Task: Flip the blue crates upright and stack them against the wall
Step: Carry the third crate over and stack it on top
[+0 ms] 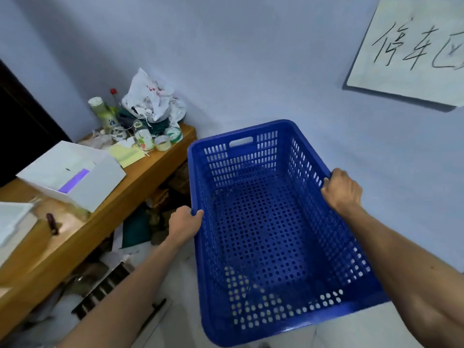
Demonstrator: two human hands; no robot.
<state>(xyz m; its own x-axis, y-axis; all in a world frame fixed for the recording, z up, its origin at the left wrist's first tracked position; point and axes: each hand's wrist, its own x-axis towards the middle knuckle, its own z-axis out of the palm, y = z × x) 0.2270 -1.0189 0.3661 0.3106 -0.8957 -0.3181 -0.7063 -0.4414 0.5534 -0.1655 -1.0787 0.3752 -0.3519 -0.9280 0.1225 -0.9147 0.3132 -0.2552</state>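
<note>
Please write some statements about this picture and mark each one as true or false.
1. The blue crate is upright, with its opening facing up. True.
2. One hand alone holds the crate. False: the left hand and the right hand each grip a long rim.
3. Something lies inside the crate. False: nothing shows inside it; the bottles stand on the wooden table.
4. A handwritten paper sign hangs on the wall. True.
</note>
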